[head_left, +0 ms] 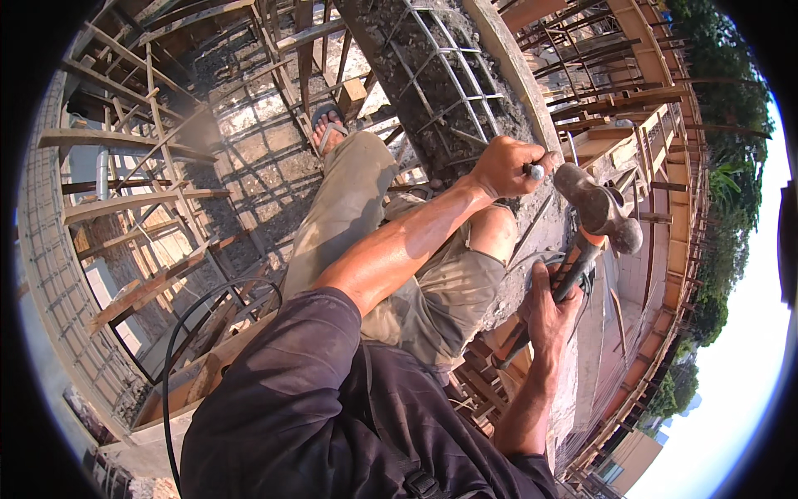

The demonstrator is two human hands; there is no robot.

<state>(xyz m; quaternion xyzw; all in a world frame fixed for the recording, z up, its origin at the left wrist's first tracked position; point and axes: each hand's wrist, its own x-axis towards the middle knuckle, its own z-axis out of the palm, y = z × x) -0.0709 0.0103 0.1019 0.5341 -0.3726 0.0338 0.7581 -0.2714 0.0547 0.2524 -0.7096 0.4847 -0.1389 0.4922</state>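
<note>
Head view, right of centre: the left hand (504, 166) is fisted around a short grey steel chisel (536, 171) set against the rough concrete beam (465, 125); the right hand (550, 309) grips a worn steel-headed hammer (600, 208), raised beside it; a skewed blow could hit knuckles

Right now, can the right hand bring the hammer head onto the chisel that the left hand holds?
Probably yes. The right hand grips the hammer by its handle, and its head hangs close beside the chisel top in the left hand, with nothing between them.
</note>
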